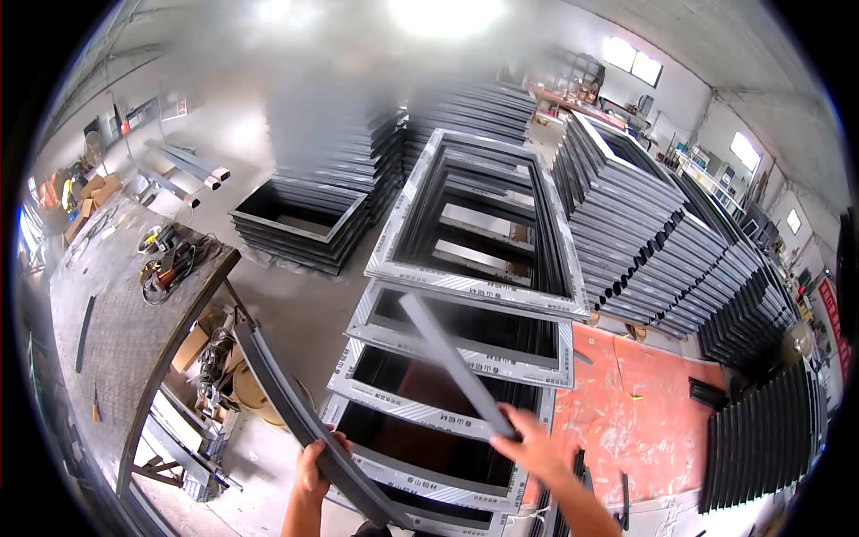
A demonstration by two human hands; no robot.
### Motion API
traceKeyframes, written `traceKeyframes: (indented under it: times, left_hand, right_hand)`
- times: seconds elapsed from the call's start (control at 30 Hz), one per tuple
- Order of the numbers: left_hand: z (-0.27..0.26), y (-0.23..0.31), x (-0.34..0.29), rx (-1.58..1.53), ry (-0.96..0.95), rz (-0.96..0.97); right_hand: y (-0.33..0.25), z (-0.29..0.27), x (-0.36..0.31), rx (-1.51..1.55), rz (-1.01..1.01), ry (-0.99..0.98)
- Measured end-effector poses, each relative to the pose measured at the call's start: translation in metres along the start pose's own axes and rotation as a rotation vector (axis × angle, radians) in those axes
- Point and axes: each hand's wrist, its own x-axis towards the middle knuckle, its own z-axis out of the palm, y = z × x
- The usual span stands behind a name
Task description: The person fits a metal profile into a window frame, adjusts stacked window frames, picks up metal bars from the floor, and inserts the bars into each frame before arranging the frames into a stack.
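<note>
Left hand (315, 465) clamps a dark metal profile bar (295, 407); right hand (528, 443) grips a second grey bar (452, 362) above the stacked window frames (447, 394). Best to keep both bars level and lower them squarely.

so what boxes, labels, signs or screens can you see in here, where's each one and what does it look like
Cardboard boxes: far left beyond the workbench, brown, squarish.
Cardboard box: under the workbench edge, tan, flat-sided.
Protective film on the stacked frames: pale grey strips with small dark print, in the middle.
Red sign: right wall, tall and narrow, light marks.
Wall placard: far left wall, small, pale rectangle.
No screens show.
</note>
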Motion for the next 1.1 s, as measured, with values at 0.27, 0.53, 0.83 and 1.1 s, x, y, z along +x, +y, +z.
traceKeyframes:
  times: [0.27, 0.53, 0.83, 1.1]
  left_hand:
    - [-0.028, -0.004, -0.009, -0.026, 0.203, 0.081]
    - [-0.037, -0.009, -0.036, 0.052, 0.394, 0.173]
    - [-0.068, -0.024, -0.040, 0.078, 0.483, -0.004]
    - [-0.021, -0.028, -0.029, 0.181, 0.368, -0.069]
  right_hand:
    - [0.084, -0.098, 0.222, -0.472, -0.180, 0.086]
    - [0.127, -0.076, 0.328, -0.278, 0.015, -0.301]
    - [0.166, -0.051, 0.350, -0.021, -0.046, -0.340]
    - [0.145, -0.065, 0.330, -0.267, -0.036, -0.308]
